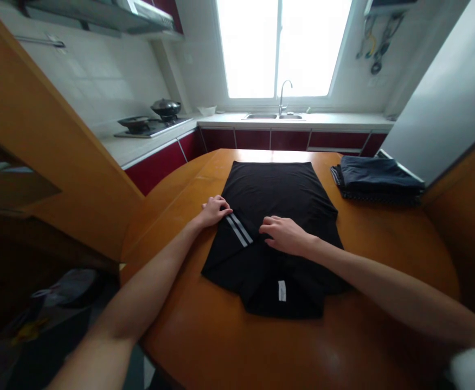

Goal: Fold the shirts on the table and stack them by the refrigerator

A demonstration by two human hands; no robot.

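Note:
A black shirt (pixel 280 195) lies flat on the wooden table, its collar end nearest me and a white label (pixel 282 291) showing inside the neck. The left sleeve is folded inward over the body, with two pale stripes (pixel 239 230) across its end. My left hand (pixel 214 210) is at the shirt's left edge, thumb and fingers closed on the sleeve cuff beside the stripes. Over the middle of the shirt is my right hand (pixel 284 234), its fingers loosely bent and slightly apart, with nothing visible in them. Whether its fingertips touch the cloth is hard to make out.
A stack of folded dark clothes (pixel 378 179) rests at the right of the round-edged table (pixel 192 346). Beyond are a counter with a sink (pixel 262 116) and a stove holding pans (pixel 166 107). A wooden panel (pixel 50 124) stands at the left.

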